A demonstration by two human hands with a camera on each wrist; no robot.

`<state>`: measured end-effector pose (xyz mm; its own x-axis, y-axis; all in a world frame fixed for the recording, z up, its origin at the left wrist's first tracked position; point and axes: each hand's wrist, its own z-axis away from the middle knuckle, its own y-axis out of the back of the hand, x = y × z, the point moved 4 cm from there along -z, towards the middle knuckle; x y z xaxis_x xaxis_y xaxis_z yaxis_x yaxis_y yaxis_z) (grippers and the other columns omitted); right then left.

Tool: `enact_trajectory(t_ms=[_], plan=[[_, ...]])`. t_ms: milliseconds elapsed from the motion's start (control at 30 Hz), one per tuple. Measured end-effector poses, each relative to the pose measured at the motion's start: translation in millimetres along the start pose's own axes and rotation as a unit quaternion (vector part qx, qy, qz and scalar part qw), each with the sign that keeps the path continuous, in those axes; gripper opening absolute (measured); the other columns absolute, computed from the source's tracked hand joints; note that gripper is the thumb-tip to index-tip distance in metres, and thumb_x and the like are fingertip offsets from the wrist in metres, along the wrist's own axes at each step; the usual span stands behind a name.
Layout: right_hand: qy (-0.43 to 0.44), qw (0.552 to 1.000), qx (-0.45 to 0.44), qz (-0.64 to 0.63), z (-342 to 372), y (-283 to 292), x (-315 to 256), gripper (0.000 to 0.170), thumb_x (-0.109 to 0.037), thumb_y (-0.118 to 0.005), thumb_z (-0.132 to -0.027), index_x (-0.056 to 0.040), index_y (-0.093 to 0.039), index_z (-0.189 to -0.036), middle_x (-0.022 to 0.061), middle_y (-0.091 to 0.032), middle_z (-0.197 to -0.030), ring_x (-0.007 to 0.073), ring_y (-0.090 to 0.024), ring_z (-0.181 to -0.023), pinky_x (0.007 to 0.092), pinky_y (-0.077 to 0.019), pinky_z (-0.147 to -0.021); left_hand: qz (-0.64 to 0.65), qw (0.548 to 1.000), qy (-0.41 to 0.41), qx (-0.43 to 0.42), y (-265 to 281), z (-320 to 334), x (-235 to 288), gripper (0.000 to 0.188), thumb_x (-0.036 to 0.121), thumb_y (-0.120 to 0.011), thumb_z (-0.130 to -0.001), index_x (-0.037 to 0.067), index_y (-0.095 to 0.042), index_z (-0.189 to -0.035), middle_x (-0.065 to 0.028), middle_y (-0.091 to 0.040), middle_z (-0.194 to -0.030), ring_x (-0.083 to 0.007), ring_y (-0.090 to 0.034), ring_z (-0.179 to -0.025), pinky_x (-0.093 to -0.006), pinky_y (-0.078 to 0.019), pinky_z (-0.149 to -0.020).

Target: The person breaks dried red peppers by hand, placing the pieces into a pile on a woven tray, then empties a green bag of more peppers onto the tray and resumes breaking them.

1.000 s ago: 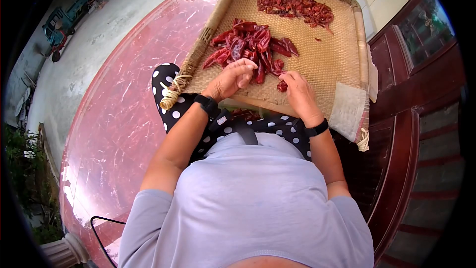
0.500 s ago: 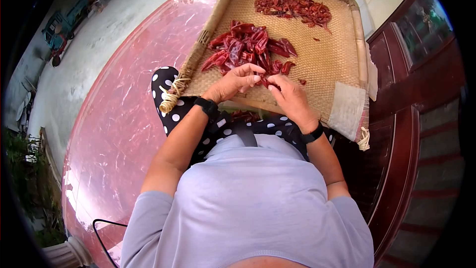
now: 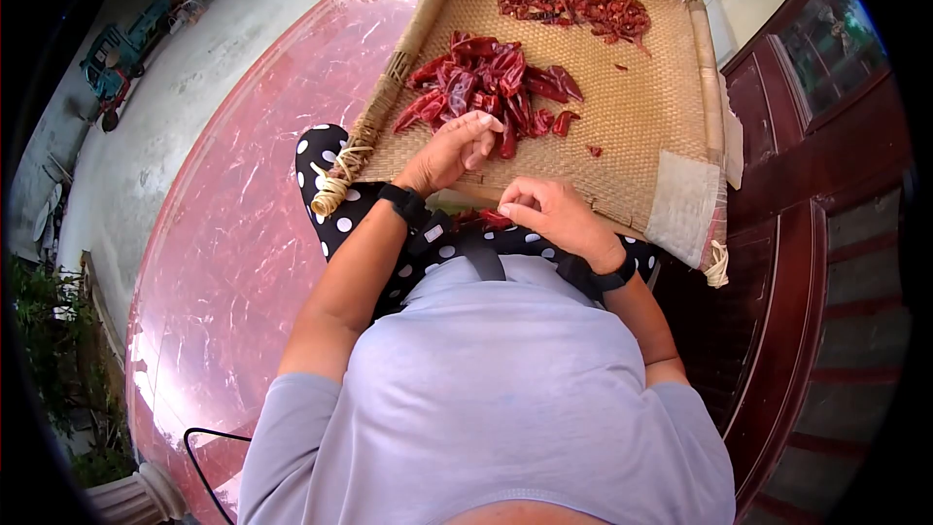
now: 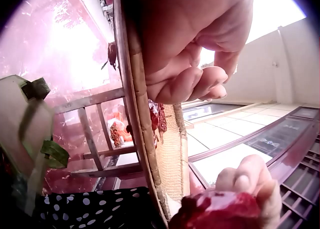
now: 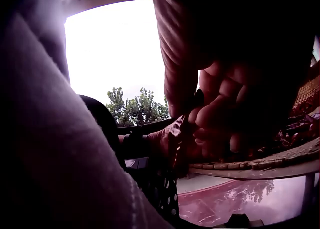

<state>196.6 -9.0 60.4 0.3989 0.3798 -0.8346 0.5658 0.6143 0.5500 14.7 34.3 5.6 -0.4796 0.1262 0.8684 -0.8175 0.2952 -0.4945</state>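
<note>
My right hand [image 3: 559, 217] pinches a dried red chili [image 4: 220, 210] between thumb and fingers, below the near edge of the woven tray [image 3: 622, 126]. In the right wrist view the same chili [image 5: 177, 141] hangs from the fingertips. My left hand [image 3: 455, 152] hovers over the tray's near edge, beside the heap of whole dried chilies [image 3: 486, 78]. Its fingers [image 4: 192, 84] are loosely curled, and nothing shows between them in the left wrist view. More red chilies [image 3: 466, 220] lie low at the lap, partly hidden by the tray edge and wrists.
Small chili pieces [image 3: 578, 8] form a strip at the tray's far end. A short chili [image 3: 565, 122] and a scrap [image 3: 595, 151] lie right of the heap. The tray's raised rim [image 3: 397, 68] runs along its left side. A dark red door [image 3: 777, 224] stands at right.
My right hand has moved from the heap with a chili, down toward the lap. The left hand met it midway, then drew slightly back. A short chili now lies apart at the heap's right.
</note>
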Motion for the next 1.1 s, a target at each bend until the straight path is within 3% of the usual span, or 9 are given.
enact_trajectory(t_ms=[133,333,533,633,767,867,967,1067,1100], plan=[[0.049,0.987,0.066,0.138,-5.5,-12.1,4.2,0.019,-0.026,-0.063,-0.089,-0.0076,-0.064,-0.089,0.0112,-0.065,-0.079,0.0283,-0.064,-0.073,0.0378,-0.0494,-0.065,-0.012,1.0,-0.003,0.004,1.3,-1.4,-1.9,0.024,0.026,-0.051,-0.1,0.004,-0.058,-0.106,0.0018,-0.051,-0.07,-0.0052,-0.037,-0.052,-0.0198,-0.0311,-0.051],[0.011,0.981,0.122,0.15,-7.3,2.7,2.2,0.016,-0.023,-0.065,-0.087,-0.0092,-0.063,-0.094,0.0092,-0.065,-0.081,0.0292,-0.065,-0.077,0.0404,-0.0501,-0.069,0.001,1.0,-0.005,0.002,1.7,-0.9,-3.1,0.02,0.022,-0.052,-0.1,0.004,-0.057,-0.106,0.0024,-0.051,-0.07,-0.005,-0.038,-0.052,-0.0196,-0.0308,-0.051],[0.015,0.915,0.23,0.33,-23.2,56.4,36.8,0.023,-0.012,-0.061,-0.086,-0.0108,-0.061,-0.109,0.0094,-0.06,-0.112,0.032,-0.061,-0.098,0.0436,-0.0503,-0.081,0.006,1.0,0.01,0.005,1.8,-1.2,-3.0,0.018,0.021,-0.054,-0.099,0.004,-0.058,-0.105,0.0036,-0.051,-0.069,-0.0046,-0.038,-0.052,-0.0191,-0.03,-0.05],[0.034,0.888,0.249,0.385,-47.9,77.3,73.3,0.03,-0.007,-0.058,-0.085,-0.0118,-0.06,-0.115,0.0098,-0.057,-0.118,0.0346,-0.057,-0.106,0.0463,-0.0492,-0.086,0.005,1.0,0.009,0.004,2.3,-1.4,-3.2,0.017,0.02,-0.056,-0.098,0.005,-0.059,-0.104,0.004,-0.052,-0.07,-0.0045,-0.038,-0.052,-0.0191,-0.03,-0.05],[0.018,0.885,0.232,0.403,-62.7,88.4,93.5,0.026,-0.003,-0.058,-0.082,-0.01,-0.062,-0.108,0.0107,-0.061,-0.112,0.0346,-0.056,-0.105,0.0468,-0.0486,-0.086,0.02,1.0,0.007,-0.003,5.5,-3.0,-6.7,0.011,0.018,-0.059,-0.096,0.008,-0.062,-0.1,0.0025,-0.054,-0.071,-0.0048,-0.038,-0.052,-0.019,-0.0302,-0.048],[-0.047,0.886,0.176,0.426,-64.9,92.6,90.1,0.018,-0.007,-0.061,-0.081,-0.0099,-0.062,-0.098,0.0115,-0.064,-0.102,0.0347,-0.057,-0.102,0.0467,-0.048,-0.083,0.02,1.0,0.01,-0.006,6.6,-2.7,-6.5,0.011,0.018,-0.059,-0.096,0.008,-0.062,-0.1,0.0027,-0.054,-0.071,-0.0047,-0.038,-0.052,-0.0191,-0.0303,-0.048],[-0.004,0.878,0.208,0.431,-57.5,88.7,89.0,0.014,-0.01,-0.063,-0.078,-0.0094,-0.06,-0.092,0.0121,-0.067,-0.09,0.035,-0.062,-0.093,0.0488,-0.0474,-0.077,0.013,1.0,0.016,0.001,4.9,-1.7,-6.5,0.012,0.019,-0.06,-0.096,0.009,-0.062,-0.101,0.0034,-0.053,-0.071,-0.0046,-0.038,-0.052,-0.0195,-0.0305,-0.05],[-0.08,0.897,0.243,0.361,-42.5,83.3,61.7,0.016,-0.013,-0.064,-0.08,-0.0085,-0.06,-0.095,0.0127,-0.068,-0.086,0.0352,-0.065,-0.083,0.0484,-0.0484,-0.073,0.006,1.0,0.021,0.004,5.7,-2.6,-6.7,0.013,0.018,-0.063,-0.094,0.009,-0.062,-0.103,0.0035,-0.053,-0.073,-0.0046,-0.038,-0.053,-0.0197,-0.0307,-0.05],[-0.064,0.916,0.249,0.307,-40.0,78.3,54.1,0.016,-0.013,-0.064,-0.081,-0.0082,-0.06,-0.095,0.0128,-0.068,-0.086,0.0348,-0.065,-0.082,0.0474,-0.0489,-0.072,0.001,1.0,0.018,0.002,4.7,-2.7,-5.7,0.015,0.018,-0.064,-0.094,0.009,-0.062,-0.106,0.0036,-0.053,-0.074,-0.0045,-0.038,-0.054,-0.0198,-0.0307,-0.05]])
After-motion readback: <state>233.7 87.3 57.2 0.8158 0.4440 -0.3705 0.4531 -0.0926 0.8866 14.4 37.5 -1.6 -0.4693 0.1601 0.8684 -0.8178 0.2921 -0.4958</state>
